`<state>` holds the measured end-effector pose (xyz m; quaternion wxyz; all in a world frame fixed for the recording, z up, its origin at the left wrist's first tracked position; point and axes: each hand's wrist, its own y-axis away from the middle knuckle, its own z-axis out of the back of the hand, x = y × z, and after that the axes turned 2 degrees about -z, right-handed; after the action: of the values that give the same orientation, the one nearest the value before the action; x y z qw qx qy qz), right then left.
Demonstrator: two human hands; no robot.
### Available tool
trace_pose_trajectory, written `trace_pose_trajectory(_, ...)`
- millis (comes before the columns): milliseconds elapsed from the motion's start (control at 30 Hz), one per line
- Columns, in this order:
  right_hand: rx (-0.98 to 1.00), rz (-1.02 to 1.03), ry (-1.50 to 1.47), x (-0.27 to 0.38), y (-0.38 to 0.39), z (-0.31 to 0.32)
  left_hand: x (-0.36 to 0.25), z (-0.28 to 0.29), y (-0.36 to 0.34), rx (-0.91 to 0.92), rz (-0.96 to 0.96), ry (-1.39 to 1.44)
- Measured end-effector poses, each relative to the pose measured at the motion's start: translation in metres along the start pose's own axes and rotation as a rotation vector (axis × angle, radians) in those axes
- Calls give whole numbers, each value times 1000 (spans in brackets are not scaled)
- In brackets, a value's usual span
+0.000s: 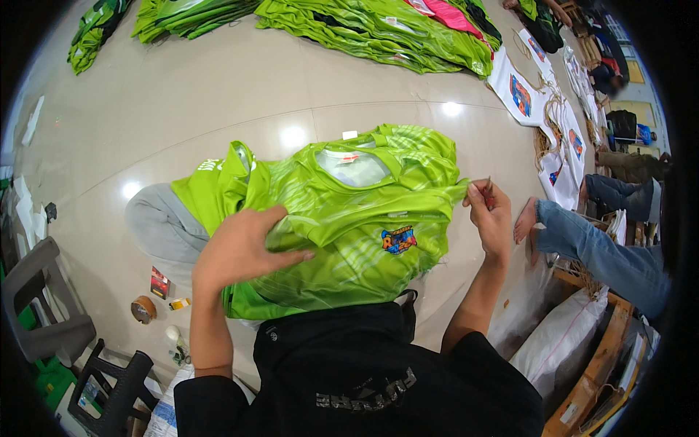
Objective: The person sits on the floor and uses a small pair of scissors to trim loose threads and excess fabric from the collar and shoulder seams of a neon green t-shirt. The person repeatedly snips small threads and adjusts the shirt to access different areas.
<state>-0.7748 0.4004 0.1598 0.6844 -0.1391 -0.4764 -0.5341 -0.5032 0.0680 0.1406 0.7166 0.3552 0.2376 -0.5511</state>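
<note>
**Hands on one green jersey, sleeve edge under a small tool**

The left hand lies flat, fingers spread, pressing the green jersey down on the person's lap. That jersey, bright lime with a small coloured badge on the chest, is spread collar-up over the knees, above the pale tiled floor. Further right, the right hand is closed in a pinch on the jersey's sleeve edge, with what looks like a thin pointed tool held at the same spot; I cannot tell exactly what it is.

As for progress, this one garment looks mid-handling. Stacks of green jerseys lie along the far floor and white printed shirts at the right; which are finished, I cannot tell.
</note>
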Motion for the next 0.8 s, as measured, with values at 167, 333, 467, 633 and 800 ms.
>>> trace_pose_trajectory(167, 358, -79, -12, -45, 46, 45, -34, -2, 55, 307, -272, 146)
trace_pose_trajectory(333, 655, -248, 523, -85, 62, 43, -42, -9, 78, 492, -143, 143)
trace_pose_trajectory(467, 365, -44, 512, -63, 42, 28, -30, -15, 59, 6, -55, -18)
trace_pose_trajectory(633, 81, 160, 396, -15, -7, -35, -28, -39, 54, 233, -68, -182)
trace_pose_trajectory(800, -38, 349, 379, 13, -32, -95, 0, -43, 83, 116, 146, -71)
